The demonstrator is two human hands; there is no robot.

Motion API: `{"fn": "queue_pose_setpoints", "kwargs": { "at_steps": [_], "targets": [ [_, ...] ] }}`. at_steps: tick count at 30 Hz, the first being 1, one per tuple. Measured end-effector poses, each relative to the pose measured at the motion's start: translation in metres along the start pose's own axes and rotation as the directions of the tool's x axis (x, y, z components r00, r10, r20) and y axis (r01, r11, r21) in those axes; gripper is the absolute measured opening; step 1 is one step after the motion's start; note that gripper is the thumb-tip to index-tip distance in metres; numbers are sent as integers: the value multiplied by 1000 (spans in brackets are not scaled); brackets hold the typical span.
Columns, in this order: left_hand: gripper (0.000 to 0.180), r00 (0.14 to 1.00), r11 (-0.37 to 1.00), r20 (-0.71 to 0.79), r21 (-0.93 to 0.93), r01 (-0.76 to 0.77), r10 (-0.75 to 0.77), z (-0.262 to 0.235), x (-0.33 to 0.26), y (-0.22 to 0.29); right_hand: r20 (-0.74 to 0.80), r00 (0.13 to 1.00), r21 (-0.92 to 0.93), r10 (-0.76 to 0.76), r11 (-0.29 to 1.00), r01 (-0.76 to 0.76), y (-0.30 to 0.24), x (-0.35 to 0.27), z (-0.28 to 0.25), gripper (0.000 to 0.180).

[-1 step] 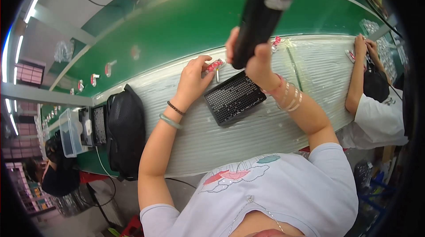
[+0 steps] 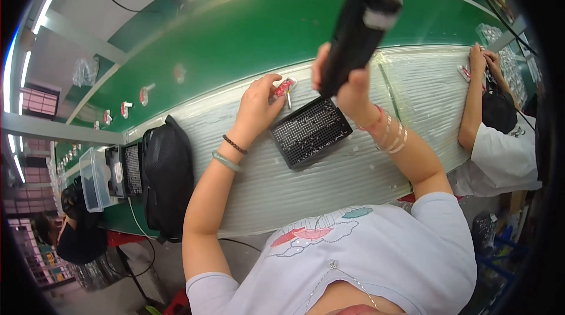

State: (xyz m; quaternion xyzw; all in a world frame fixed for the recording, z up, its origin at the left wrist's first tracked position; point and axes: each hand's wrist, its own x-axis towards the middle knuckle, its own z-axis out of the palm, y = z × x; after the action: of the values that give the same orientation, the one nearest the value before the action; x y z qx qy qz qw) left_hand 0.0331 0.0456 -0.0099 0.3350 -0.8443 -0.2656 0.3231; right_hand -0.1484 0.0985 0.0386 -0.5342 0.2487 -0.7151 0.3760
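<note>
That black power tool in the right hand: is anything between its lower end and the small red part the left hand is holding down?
Nothing visible does. The black power tool hangs in the right hand above the bench, and the space down to the small red part under the left hand looks open.

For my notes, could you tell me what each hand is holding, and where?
Right hand grips the black electric screwdriver around its lower body. Left hand pins a small red part by its edge.
</note>
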Motion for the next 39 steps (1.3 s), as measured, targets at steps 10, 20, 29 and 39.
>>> {"fn": "queue_pose_setpoints", "kwargs": {
  "at_steps": [10, 20, 29, 39],
  "targets": [
    [19, 980, 978, 138, 130, -164, 146, 77, 90, 21, -198, 968, -274, 153, 940, -205, -17, -72, -52, 89],
    [23, 842, 861, -539, 413, 297, -31, -45, 73, -59, -175, 964, -206, 201, 950, -235, -23, -72, -49, 87],
    [17, 648, 574, -682, 396, 716, -338, -108, 20, -154, -181, 945, -127, 274, 946, -298, -17, -66, -50, 89],
    [18, 981, 998, -188, 7, -55, 55, -29, 19, -20, -8, 959, 74, 285, 956, -283, -16, -4, 27, 100]
  ]
}}
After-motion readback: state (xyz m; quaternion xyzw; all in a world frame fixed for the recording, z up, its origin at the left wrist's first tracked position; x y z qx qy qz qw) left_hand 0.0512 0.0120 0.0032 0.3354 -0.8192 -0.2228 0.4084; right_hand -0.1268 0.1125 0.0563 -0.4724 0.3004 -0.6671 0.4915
